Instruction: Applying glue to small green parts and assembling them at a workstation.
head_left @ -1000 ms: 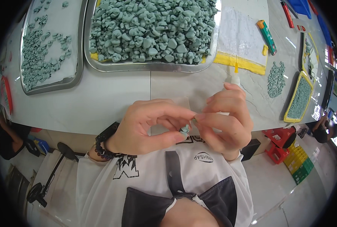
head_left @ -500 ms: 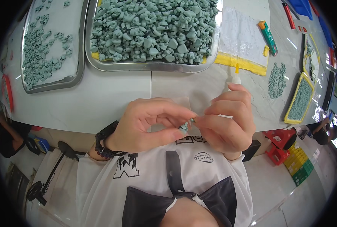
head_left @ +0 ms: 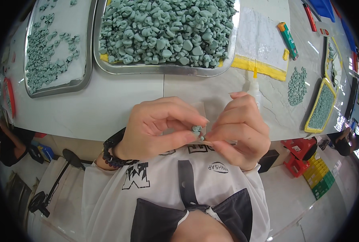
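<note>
I log: left hand [head_left: 157, 127], thumb and fingers pinching mint-green moulded piece [head_left: 196, 128]. Right hand [head_left: 242, 131], close beside: fingertips seemingly pinching tiny green bit [head_left: 202, 138]. Risk: slackened pinch, dropped bit.

Two foreground hands [head_left: 143, 129] [head_left: 248, 133], two metal trays [head_left: 159, 70] [head_left: 60, 89], one white bottle [head_left: 254, 86]

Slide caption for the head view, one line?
Left hand holding a small blue-green piece beside the right hand, near a metal tray heaped with similar pieces.
</note>
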Action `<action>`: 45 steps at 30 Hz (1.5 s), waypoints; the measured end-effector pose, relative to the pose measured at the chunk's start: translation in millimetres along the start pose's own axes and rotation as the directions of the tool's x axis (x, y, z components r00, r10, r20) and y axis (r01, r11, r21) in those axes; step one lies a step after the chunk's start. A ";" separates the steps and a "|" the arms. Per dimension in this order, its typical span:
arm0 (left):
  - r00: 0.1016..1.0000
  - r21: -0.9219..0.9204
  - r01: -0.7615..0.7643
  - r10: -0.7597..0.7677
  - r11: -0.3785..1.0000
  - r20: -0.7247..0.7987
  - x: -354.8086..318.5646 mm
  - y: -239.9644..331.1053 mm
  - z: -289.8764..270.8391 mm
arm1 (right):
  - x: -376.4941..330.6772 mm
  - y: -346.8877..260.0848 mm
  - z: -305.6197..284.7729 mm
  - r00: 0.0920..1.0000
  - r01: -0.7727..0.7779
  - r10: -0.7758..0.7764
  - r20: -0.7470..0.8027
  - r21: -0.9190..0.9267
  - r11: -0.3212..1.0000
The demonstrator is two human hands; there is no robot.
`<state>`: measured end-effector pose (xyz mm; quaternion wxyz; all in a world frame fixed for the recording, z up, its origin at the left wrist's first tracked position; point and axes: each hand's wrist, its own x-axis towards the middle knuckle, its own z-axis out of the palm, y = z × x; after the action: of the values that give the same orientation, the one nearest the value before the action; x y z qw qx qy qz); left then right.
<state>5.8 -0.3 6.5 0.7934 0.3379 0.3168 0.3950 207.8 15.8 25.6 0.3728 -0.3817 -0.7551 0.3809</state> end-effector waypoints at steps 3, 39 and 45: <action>1.000 0.032 -0.015 0.014 0.999 0.006 0.4 0.2 -0.4 | 1.2 0.9 1.0 1.000 -0.029 0.029 0.011 0.007 1.000; 0.955 0.391 -0.248 0.291 0.886 -0.053 -0.1 -8.5 -2.2 | -4.2 -2.8 21.5 0.993 -0.032 0.002 -0.114 -0.263 0.964; 0.950 0.364 -0.263 0.306 0.893 -0.064 -0.7 -8.4 -1.4 | -4.3 -2.2 26.2 0.987 -0.035 -0.006 -0.161 -0.252 0.967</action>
<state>7.8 -4.3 -0.8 0.6334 0.4926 0.3760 0.4635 186.6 3.6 15.0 0.3775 -0.4612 -0.7625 0.2519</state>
